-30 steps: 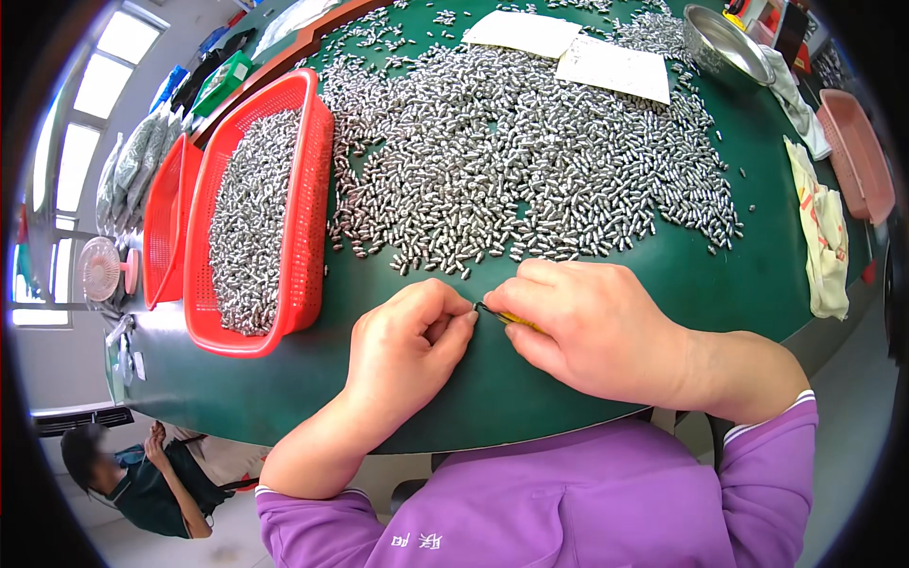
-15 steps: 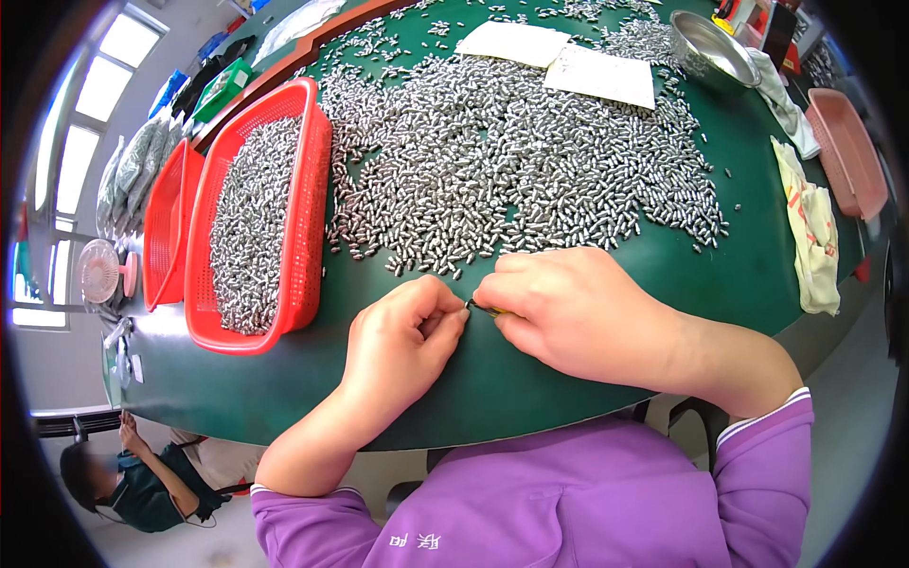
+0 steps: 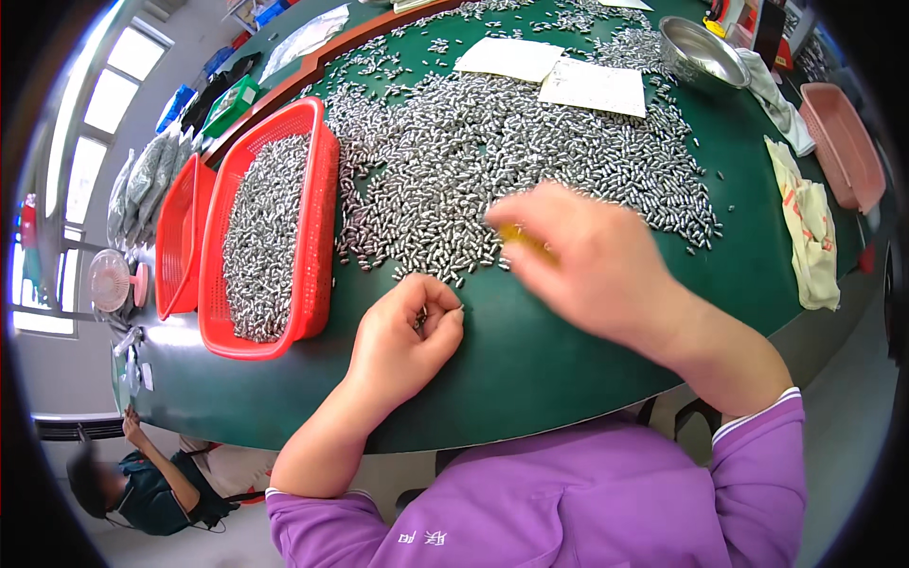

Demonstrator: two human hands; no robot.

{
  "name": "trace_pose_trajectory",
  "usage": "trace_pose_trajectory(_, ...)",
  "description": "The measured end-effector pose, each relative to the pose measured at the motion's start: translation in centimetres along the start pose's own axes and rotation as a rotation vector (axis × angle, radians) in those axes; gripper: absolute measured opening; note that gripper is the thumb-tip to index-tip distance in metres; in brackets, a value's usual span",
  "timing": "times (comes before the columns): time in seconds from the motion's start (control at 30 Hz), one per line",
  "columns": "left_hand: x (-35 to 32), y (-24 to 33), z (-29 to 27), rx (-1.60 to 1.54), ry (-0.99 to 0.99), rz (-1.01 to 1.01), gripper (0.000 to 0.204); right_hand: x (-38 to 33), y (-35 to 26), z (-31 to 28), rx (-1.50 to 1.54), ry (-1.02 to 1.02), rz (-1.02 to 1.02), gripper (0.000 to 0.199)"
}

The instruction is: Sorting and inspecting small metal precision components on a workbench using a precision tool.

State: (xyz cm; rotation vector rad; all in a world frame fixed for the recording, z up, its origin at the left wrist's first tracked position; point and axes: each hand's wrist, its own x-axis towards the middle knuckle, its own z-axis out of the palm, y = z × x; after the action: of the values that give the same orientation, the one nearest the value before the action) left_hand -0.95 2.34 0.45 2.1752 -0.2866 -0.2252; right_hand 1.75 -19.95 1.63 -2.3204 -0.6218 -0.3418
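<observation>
My left hand (image 3: 405,336) is closed above the green table, near the close edge of a wide spread of small silvery metal parts (image 3: 454,161). Some of these parts show inside its curled fingers, and a tiny bit of metal peeks out at the fingertips. Smeared by motion, my right hand (image 3: 597,270) is over the near right side of the spread, with its fingers closed around a yellow-handled tool (image 3: 526,239). The tool's tip cannot be made out. To the left stands a red plastic basket (image 3: 320,227) filled with the same metal parts.
Another red basket (image 3: 175,248) leans beyond the first. Two paper sheets (image 3: 595,87) lie on the parts. A metal bowl (image 3: 703,52), a pale cloth (image 3: 805,222) and a pink basket (image 3: 838,147) are at right. Another person (image 3: 156,488) sits at lower left.
My right hand has moved up and away from my left hand, carrying the yellow-handled tool toward the spread of parts. My left hand has stayed closed in nearly the same place.
</observation>
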Motion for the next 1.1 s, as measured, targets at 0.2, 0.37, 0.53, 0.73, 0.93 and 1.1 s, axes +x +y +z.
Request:
trace_pose_trajectory(0.2,0.3,-1.0,-1.6,-0.950,-0.130,-0.179,0.004,1.5,2.6,-0.2,-0.297,0.156,-0.042,0.034)
trace_pose_trajectory(0.37,0.6,-0.9,-1.7,-1.240,-0.181,-0.233,0.011,0.9,1.2,2.3,-0.129,0.029,-0.442,0.025)
trace_pose_trajectory(0.53,0.8,-1.1,-1.5,-1.204,-0.195,-0.279,0.021,0.4,0.1,3.0,-0.167,-0.040,-0.445,0.019)
trace_pose_trajectory(0.73,0.7,-1.1,-1.0,-1.217,-0.182,-0.296,0.025,0.3,0.1,2.5,-0.094,-0.098,-0.360,0.018)
trace_pose_trajectory(0.93,0.7,-1.5,-1.3,-1.244,-0.216,-0.298,0.026,0.4,0.1,2.1,-0.085,-0.136,-0.327,0.016)
trace_pose_trajectory(1.1,0.8,-1.5,-1.2,-1.256,-0.215,-0.309,0.024,0.6,0.6,1.0,-0.055,-0.210,-0.324,0.016)
